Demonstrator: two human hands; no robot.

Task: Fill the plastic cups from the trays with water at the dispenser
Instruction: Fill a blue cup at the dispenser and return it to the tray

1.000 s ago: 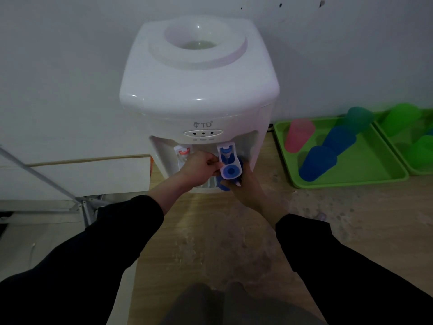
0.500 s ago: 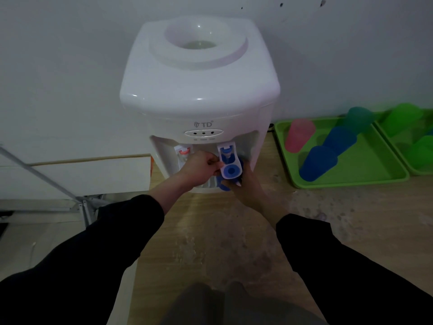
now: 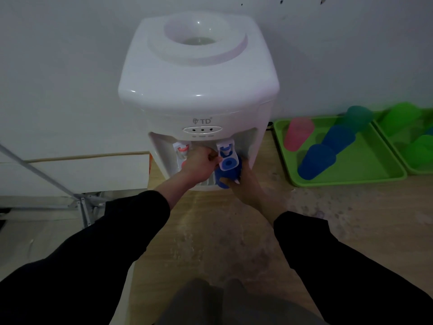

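A white water dispenser [image 3: 199, 90] stands on the wooden counter against the wall. My right hand [image 3: 246, 184] holds a blue plastic cup [image 3: 226, 178] under the blue tap [image 3: 226, 156]. My left hand [image 3: 201, 164] grips that tap's lever from the left side. A red tap [image 3: 182, 148] sits to the left, partly behind my left hand. To the right, a green tray [image 3: 346, 178] holds a pink cup [image 3: 298, 134], two blue cups [image 3: 316, 161] and a teal cup [image 3: 358, 118], all lying tilted.
A second green tray [image 3: 389, 141] with green cups [image 3: 403, 120] lies at the far right edge. A metal frame [image 3: 46, 177] and a white ledge are to the left of the counter [image 3: 222, 242]. The wall runs close behind the dispenser.
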